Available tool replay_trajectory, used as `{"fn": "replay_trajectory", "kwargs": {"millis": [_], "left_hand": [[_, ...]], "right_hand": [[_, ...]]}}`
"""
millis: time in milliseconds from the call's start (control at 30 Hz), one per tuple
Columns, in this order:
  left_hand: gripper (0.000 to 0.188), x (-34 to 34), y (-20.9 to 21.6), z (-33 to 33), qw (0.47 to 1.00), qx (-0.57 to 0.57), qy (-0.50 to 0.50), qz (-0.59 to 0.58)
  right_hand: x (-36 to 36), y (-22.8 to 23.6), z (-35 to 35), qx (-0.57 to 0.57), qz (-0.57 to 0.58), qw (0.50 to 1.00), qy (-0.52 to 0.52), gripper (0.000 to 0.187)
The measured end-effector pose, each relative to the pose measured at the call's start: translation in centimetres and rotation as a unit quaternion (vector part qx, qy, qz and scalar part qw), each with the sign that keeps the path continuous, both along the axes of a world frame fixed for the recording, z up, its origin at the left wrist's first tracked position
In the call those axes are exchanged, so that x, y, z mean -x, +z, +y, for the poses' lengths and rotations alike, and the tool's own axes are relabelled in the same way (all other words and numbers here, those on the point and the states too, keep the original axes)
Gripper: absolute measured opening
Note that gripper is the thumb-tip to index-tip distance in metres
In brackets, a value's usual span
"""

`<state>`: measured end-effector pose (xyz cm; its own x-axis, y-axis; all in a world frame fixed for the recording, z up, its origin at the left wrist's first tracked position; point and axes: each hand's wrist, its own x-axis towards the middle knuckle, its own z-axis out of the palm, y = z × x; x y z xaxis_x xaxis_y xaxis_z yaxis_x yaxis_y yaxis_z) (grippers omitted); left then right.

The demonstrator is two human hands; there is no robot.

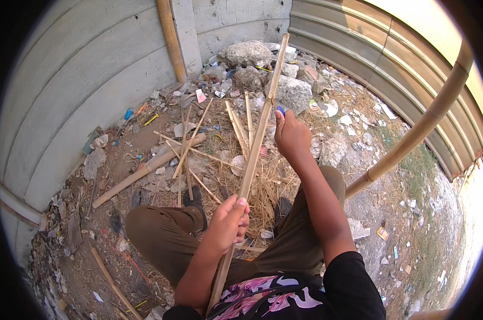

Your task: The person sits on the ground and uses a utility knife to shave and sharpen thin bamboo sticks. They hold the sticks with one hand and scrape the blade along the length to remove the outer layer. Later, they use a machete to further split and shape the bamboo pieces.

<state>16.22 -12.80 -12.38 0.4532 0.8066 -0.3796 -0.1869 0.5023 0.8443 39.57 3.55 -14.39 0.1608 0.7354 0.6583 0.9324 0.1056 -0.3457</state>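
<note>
A long, split bamboo strip (258, 141) slants up and away from my lap, its lower end against my shirt. Around its lower part, my left hand (228, 224) is closed, thumb on top. My right hand (294, 136) is closed in a fist beside the strip's upper half. From that fist shows a small blue tool (280, 110), close against the strip near a joint; the rest of it is hidden by my fingers, so its exact kind is unclear. Several thin bamboo strips (197, 133) and pale shavings (268, 186) lie on the ground beyond my left hand.
A thick bamboo piece (140, 176) rests at the left. On the right, a long bamboo pole (396, 160) slants past my knee. Rocks (289, 93) and litter lie toward the corner, between a concrete wall (92, 80) and a corrugated metal fence (375, 58).
</note>
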Motion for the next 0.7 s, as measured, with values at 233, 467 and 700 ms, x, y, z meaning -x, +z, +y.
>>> {"fn": "replay_trajectory", "kwargs": {"millis": [233,467,700], "left_hand": [[0.026,-0.3,0.1,0.3,0.999,-0.021,0.022,0.015],[0.028,2.1,1.6,1.4,0.995,-0.009,0.102,-0.003],[0.029,2.6,1.0,1.1,0.993,0.033,0.047,-0.106]], "right_hand": [[1.2,0.2,-3.5,-0.011,0.035,0.988,0.152,0.042],[6.4,-1.5,-7.7,-0.012,-0.070,0.925,0.372,0.037],[6.4,-1.3,-5.0,-0.014,-0.007,0.976,0.219,0.040]]}}
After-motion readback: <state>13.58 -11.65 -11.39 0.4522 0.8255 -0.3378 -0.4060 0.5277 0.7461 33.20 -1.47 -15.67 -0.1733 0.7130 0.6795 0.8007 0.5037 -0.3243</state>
